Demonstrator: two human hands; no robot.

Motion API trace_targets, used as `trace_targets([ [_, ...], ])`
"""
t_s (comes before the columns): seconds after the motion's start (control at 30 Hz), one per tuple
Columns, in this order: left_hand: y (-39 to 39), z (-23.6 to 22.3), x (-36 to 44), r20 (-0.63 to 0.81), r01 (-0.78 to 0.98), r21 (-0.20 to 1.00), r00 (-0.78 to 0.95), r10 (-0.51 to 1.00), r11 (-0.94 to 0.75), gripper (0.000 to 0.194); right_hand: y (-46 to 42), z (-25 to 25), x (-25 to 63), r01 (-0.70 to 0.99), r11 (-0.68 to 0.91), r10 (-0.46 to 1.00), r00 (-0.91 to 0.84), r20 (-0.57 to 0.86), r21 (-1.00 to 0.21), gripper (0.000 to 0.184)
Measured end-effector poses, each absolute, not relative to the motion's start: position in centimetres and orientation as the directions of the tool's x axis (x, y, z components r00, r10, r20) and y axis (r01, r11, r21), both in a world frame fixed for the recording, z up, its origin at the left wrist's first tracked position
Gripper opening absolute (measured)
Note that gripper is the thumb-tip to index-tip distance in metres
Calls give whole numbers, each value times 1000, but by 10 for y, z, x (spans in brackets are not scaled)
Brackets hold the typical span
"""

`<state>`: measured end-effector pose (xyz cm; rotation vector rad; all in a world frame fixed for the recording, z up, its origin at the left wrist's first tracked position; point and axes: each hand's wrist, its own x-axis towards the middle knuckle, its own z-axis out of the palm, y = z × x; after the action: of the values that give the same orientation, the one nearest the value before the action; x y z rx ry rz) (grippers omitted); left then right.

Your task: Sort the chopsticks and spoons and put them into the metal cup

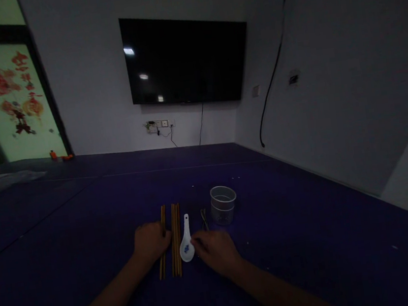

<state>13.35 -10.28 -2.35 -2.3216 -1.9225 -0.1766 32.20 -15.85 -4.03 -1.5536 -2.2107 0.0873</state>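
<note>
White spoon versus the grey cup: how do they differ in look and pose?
The spoon is white with a blue motif; the cup is grey. The spoon lies flat, bowl facing up; the cup stands upright. The spoon is shallow with a handle; the cup is deep, with no handle visible. Both rest on the purple surface.
</note>
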Motion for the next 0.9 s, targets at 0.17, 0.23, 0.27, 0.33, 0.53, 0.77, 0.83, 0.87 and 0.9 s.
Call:
trace_targets([
  [0.17, -104, -22, 135, 150, 986, -34, 166, 975, -162, 39, -156, -36, 326, 938, 161, 943, -55, 327, -306, 25],
  [0.23, -105, -22, 136, 143, 986, -42, 163, 976, -159, 38, -155, -36, 328, 943, 118, 944, -9, 330, -311, 25],
  [0.27, -105, -21, 136, 141, 986, -45, 165, 976, -160, 37, -154, -36, 329, 946, 100, 945, 7, 328, -309, 25],
  [0.33, -106, -21, 136, 134, 986, -53, 162, 978, -157, 36, -153, -38, 330, 951, 70, 946, 32, 323, -300, 25],
  [0.53, -109, -22, 137, 124, 983, -78, 175, 977, -166, 36, -152, -39, 330, 954, 54, 952, 40, 304, -295, 24],
  [0.77, -111, -22, 138, 118, 984, -78, 170, 978, -161, 31, -153, -38, 329, 952, 73, 948, 27, 318, -298, 24],
  [0.83, -110, -23, 137, 118, 984, -91, 162, 980, -152, 30, -153, -38, 329, 953, 74, 946, 27, 323, -295, 24],
  [0.87, -110, -23, 137, 121, 985, -95, 156, 980, -145, 30, -153, -38, 329, 952, 74, 945, 27, 325, -296, 24],
  [0.9, -109, -24, 136, 127, 986, -97, 148, 981, -136, 30, -153, -38, 329, 951, 75, 945, 28, 325, -300, 24],
])
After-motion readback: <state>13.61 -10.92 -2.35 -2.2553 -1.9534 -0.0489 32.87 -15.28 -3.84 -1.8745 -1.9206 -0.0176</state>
